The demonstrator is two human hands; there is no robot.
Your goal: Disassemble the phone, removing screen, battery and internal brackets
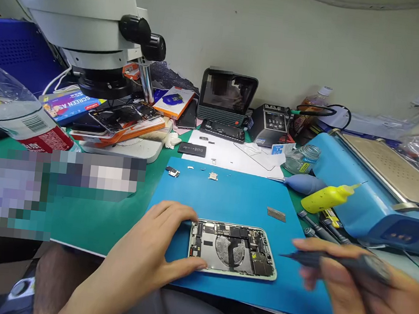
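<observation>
An opened phone (239, 252) lies flat on a blue mat (239, 195), its inner boards, flex cables and a round silvery coil exposed. My left hand (147, 250) holds it by the left end, with fingers at the upper corner and thumb on the lower edge. In my right hand (375, 294) is a dark precision screwdriver (348, 264), its thin tip pointing left, just right of the phone and apart from it. Small metal parts (213, 176) and a small circuit part (172, 172) rest near the mat's back edge. A flat grey metal strip (276, 214) sits at the mat's right.
A microscope (80, 28) overhangs the left, above stacked boxes (122, 128). On the right are a blue heating machine (377, 194), a yellow needle bottle (327, 198), a blue air blower (306, 184) and a glass jar (302, 158). A battery (192, 149) lies behind the mat.
</observation>
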